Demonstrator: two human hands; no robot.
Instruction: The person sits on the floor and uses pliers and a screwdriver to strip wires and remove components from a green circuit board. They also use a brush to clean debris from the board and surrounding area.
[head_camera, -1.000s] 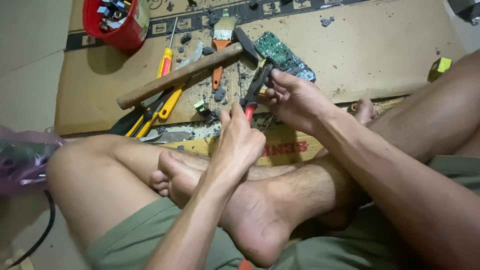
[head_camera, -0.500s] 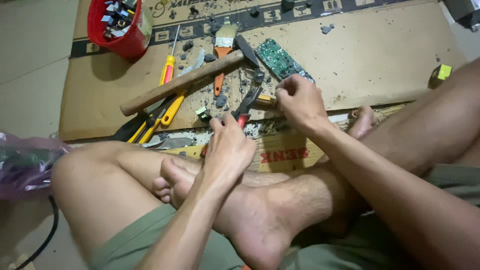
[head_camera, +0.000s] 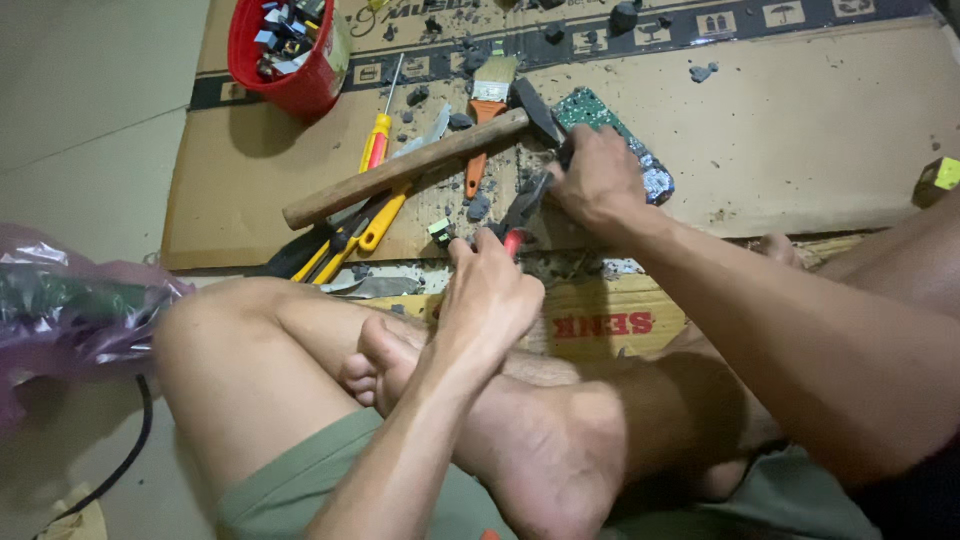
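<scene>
Left hand (head_camera: 490, 295) squeezes red pliers (head_camera: 517, 215) | right hand (head_camera: 598, 180) presses flat on green board (head_camera: 610, 130), holding it steady on cardboard (head_camera: 800, 130) | hammer (head_camera: 410, 165) lies far left, within reach

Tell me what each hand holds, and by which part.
Left hand grips the pliers by their red handles; right hand rests on the green circuit board.

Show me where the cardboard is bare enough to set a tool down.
Bare: the brown cardboard sheet right of the green circuit board, up to the small yellow block. Crowded: around the wooden-handled hammer, yellow screwdriver and red bucket, with dark debris.
</scene>
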